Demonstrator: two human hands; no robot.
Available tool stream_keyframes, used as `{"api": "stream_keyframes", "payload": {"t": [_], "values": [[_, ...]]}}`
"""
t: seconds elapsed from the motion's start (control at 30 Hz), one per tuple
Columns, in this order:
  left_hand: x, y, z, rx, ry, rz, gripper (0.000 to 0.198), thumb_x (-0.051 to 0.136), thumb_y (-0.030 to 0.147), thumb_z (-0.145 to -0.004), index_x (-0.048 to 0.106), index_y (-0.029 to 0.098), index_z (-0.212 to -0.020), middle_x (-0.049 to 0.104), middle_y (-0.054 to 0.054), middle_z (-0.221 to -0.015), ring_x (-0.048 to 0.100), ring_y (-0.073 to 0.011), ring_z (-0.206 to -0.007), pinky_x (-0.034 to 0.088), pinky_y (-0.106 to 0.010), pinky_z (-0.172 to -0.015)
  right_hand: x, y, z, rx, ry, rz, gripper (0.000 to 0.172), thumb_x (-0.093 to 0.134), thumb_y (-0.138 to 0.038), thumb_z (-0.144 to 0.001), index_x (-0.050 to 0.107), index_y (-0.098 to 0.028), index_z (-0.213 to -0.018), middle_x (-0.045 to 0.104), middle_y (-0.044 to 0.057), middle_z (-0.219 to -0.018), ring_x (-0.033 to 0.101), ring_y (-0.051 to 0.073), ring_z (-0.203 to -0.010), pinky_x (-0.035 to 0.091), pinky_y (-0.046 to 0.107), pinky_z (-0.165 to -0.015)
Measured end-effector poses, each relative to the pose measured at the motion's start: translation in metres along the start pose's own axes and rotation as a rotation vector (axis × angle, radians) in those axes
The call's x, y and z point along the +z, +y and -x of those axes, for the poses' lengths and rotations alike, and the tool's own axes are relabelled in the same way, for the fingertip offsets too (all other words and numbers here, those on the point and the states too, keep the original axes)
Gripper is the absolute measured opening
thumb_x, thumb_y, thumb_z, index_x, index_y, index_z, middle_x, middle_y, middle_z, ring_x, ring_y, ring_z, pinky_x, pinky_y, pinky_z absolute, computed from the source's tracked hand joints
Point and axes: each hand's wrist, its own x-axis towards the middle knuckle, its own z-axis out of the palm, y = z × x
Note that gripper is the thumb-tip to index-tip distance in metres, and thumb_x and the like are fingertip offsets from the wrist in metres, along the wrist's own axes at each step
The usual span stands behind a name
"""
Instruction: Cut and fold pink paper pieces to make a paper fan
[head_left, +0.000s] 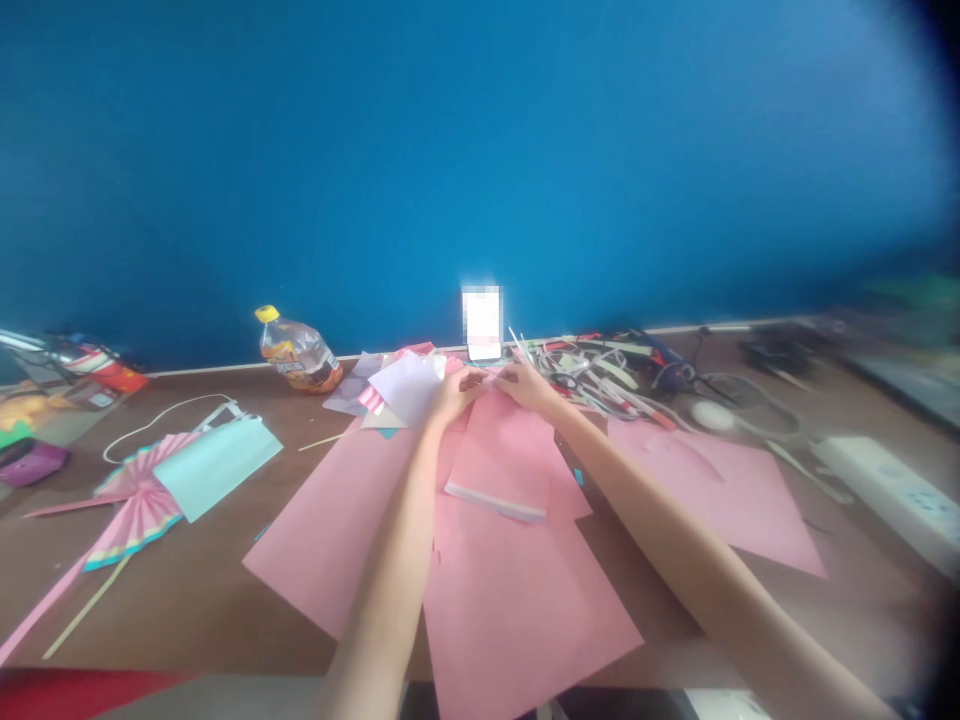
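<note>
Both arms reach far forward over the brown table [195,590]. My left hand [454,393] and my right hand [526,384] meet at the far edge of a pink paper sheet [504,455], with the fingers of each pinched on that edge. The sheet's near edge is folded up into a narrow strip. Larger pink sheets [517,600] lie under it. A small standing phone [482,324] is just beyond the hands, and white paper scraps [405,385] lie to the left of my left hand.
A tipped plastic bottle [298,355] lies at the back by the blue wall. A pleated pink fan with a pale blue sheet [210,465] lies to the left. Tools, cables and paper strips [622,375] are heaped at the back right; a white power strip [892,495] lies to the right.
</note>
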Motion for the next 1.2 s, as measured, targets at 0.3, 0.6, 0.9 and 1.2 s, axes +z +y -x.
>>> {"api": "stream_keyframes", "payload": {"t": [0.3,0.6,0.9,1.2], "values": [[0.001,-0.001,-0.001,-0.013,-0.001,0.062,0.044,0.069,0.043,-0.074,0.065,0.017,-0.11,0.067,-0.011,-0.11,0.063,-0.0208,-0.099,0.047,-0.037,-0.093,0.0,0.0,0.001,0.031,0.004,-0.014,0.026,0.056,-0.04,-0.075,0.057,-0.015,-0.068,0.048,-0.003,-0.056,0.04,0.009,-0.052,0.03,0.023,-0.049],[0.001,0.002,-0.001,-0.006,0.003,0.023,0.042,0.066,0.046,-0.077,0.066,0.018,-0.108,0.067,-0.01,-0.111,0.063,-0.0209,-0.1,0.047,-0.036,-0.093,0.0,-0.001,0.001,0.037,-0.001,0.02,0.023,0.057,-0.037,-0.075,0.06,-0.014,-0.071,0.052,-0.001,-0.059,0.044,0.01,-0.054,0.032,0.023,-0.051],[0.001,-0.002,-0.001,-0.015,0.058,-0.005,0.04,0.067,0.046,-0.076,0.068,0.017,-0.104,0.07,-0.01,-0.105,0.065,-0.0218,-0.096,0.048,-0.037,-0.091,-0.001,-0.005,0.003,0.026,-0.028,0.028,0.019,0.058,-0.032,-0.075,0.063,-0.014,-0.071,0.053,-0.001,-0.058,0.045,0.01,-0.054,0.032,0.023,-0.049],[0.001,-0.001,-0.002,-0.016,0.139,-0.029,0.037,0.066,0.044,-0.076,0.068,0.017,-0.102,0.07,-0.009,-0.1,0.065,-0.0208,-0.094,0.049,-0.036,-0.089,-0.022,-0.01,0.002,0.118,-0.078,-0.077,0.003,0.062,-0.016,-0.071,0.062,-0.014,-0.074,0.06,0.0,-0.056,0.05,0.009,-0.049,0.036,0.02,-0.044]]}}
